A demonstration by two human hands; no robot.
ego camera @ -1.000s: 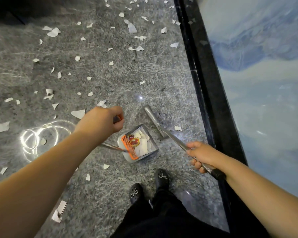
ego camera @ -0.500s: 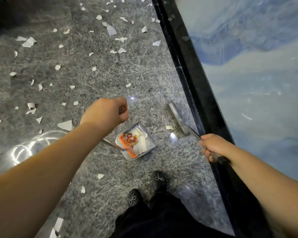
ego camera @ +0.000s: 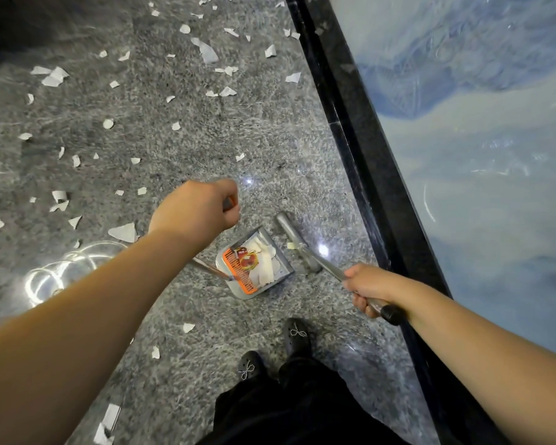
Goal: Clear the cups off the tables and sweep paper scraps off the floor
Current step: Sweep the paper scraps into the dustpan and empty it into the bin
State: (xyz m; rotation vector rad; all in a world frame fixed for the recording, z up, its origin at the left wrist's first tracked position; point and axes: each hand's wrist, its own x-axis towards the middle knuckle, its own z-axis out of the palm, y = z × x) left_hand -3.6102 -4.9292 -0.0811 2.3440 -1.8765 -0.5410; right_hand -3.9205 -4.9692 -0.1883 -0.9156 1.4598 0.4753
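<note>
On the grey stone floor [ego camera: 270,130] paper scraps [ego camera: 206,53] lie scattered, most well ahead of my dustpan [ego camera: 254,268], which already holds white scraps and an orange comb piece; I can read no writing on it. My left hand [ego camera: 196,210] has its fingers curled round the dustpan's handle. My right hand [ego camera: 366,287] grips the broom [ego camera: 297,240] pole, its head just beside the pan.

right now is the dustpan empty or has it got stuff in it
Not empty: the dustpan holds white paper scraps and a red-and-yellow wrapper-like piece beside its orange comb.
</note>
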